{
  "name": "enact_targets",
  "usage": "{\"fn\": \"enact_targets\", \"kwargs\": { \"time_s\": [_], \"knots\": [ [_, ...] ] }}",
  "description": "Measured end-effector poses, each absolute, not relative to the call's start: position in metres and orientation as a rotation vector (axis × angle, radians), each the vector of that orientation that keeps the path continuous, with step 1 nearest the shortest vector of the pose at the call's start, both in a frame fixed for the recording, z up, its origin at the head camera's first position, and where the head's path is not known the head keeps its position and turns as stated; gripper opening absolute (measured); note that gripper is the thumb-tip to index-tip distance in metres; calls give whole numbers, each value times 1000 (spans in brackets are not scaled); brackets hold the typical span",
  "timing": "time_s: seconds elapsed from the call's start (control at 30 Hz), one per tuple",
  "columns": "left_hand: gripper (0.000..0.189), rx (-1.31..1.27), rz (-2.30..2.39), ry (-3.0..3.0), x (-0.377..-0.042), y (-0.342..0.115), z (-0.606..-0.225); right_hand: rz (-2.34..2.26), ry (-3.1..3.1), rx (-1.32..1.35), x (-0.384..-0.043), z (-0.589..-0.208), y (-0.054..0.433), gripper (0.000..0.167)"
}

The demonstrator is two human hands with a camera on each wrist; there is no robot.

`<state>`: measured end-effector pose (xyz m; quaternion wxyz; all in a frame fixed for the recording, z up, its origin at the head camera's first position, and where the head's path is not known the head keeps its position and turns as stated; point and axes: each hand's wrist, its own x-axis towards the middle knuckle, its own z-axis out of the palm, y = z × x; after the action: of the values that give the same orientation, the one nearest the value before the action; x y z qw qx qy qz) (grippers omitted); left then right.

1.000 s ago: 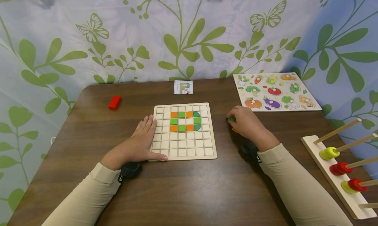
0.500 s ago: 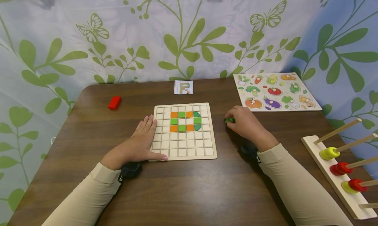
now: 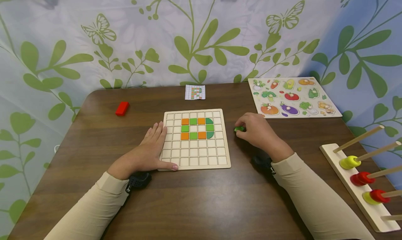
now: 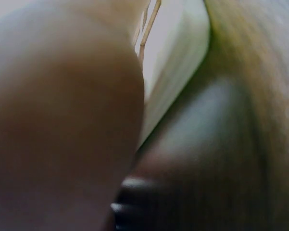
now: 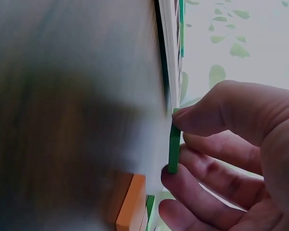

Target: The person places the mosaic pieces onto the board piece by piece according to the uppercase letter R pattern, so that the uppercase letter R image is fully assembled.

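in the head view, a square board (image 3: 198, 152) of pale wood is laid on the brown table (image 3: 188, 205). its left edge is covered by the left hand (image 3: 147, 147), which is laid flat with the fingers straight; the thumb is placed at the near left corner. a green tile (image 3: 239, 129) is pinched by the right hand (image 3: 260, 130), just outside the board's right edge. the step in hand is judged to be the placing of tiles; by the next move, the tile would need to be brought over the right edge, turned flat and lined up with one cell. a ring is formed on the far half of the board by orange squares (image 3: 185, 121), green squares (image 3: 193, 121) and two dark green quarter-round pieces (image 3: 210, 135). a paper card (image 3: 195, 92) with a similar pattern is set near the table's far edge. the table is marked with wood grain and a soft shine.

in the left wrist view, little can be told: the hand is blurred, and beside it only the board's smooth, rounded corner is shown.

in the right wrist view, the tile is seen by its thin, straight side, gripped between thumb and finger; its full outline cannot be told. below it, a thicker-looking orange piece (image 5: 131, 204) with flat faces and another green piece (image 5: 150, 209) are seen on the table.
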<state>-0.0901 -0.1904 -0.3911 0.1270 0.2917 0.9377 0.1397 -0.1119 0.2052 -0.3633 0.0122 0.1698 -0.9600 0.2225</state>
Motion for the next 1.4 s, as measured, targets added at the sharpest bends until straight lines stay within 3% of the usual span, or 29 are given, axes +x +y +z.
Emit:
{"fn": "enact_targets", "kwargs": {
  "time_s": [0.87, 1.4],
  "knots": [
    [150, 846, 398, 2730, -91, -189, -392, 873, -2854, 884, -100, -361, 153, 12],
    [151, 832, 400, 2724, -90, -190, -392, 934, -2938, 931, -100, -348, 120, 12]
  ]
}}
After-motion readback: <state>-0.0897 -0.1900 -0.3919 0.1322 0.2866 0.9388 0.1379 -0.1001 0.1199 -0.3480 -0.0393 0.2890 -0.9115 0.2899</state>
